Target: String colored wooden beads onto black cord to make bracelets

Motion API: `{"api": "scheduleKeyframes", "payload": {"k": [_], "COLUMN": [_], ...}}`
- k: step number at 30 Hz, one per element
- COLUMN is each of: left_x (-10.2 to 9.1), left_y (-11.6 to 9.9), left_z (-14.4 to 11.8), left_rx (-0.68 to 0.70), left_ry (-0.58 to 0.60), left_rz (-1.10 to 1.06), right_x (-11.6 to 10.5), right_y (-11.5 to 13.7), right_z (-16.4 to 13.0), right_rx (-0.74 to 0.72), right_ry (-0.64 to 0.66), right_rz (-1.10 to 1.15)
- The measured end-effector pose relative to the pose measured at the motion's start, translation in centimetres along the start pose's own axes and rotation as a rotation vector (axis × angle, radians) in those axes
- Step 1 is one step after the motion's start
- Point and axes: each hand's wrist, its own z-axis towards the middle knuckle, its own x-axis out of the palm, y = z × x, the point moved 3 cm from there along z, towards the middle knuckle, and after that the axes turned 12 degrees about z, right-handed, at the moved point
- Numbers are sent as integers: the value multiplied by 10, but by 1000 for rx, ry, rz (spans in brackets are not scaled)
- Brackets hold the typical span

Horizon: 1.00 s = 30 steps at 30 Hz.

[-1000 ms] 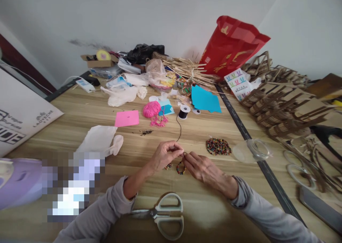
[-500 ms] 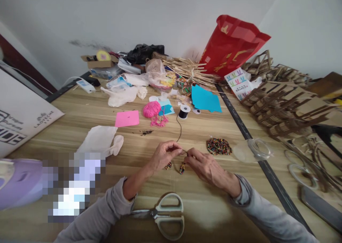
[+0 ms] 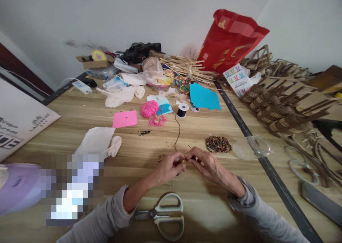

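Cluttered wooden worktable (image 3: 80, 111): our left hand (image 3: 169, 166) and right hand (image 3: 207, 164) meet fingertip to fingertip, both pinched shut on thin dark cord (image 3: 178, 131) carrying small coloured beads (image 3: 183, 160). We judge a slackened pinch would spill beads across the table.

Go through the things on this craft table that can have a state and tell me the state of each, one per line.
Left hand: pinching the beaded string.
Right hand: pinching the dark cord.
Scissors: shut, lying flat.
Black cord spool: upright, cord unwound toward the hands.
Pink yarn ball: partly unravelled.
Clear plastic container: on its side.
Bead pile: loose on the table.
Red bag: standing, open.
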Motion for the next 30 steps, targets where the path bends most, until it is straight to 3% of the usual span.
{"api": "scheduleKeyframes", "payload": {"k": [7, 13, 21, 30], "left_x": [-2, -2, -4, -5], "left_y": [-7, -2, 1, -3], "left_z": [-7, -10, -14, -15], "left_rx": [25, -125, -207, -193], "left_ry": [-22, 65, 83, 81], "left_rz": [65, -185, -403, -288], "right_x": [5, 9, 8, 7], "right_y": [1, -5, -9, -7], "right_z": [0, 0, 0, 2], "right_rx": [30, 44, 85, 129], "right_ry": [70, 74, 54, 68], "right_rz": [2, 55, 45, 53]}}
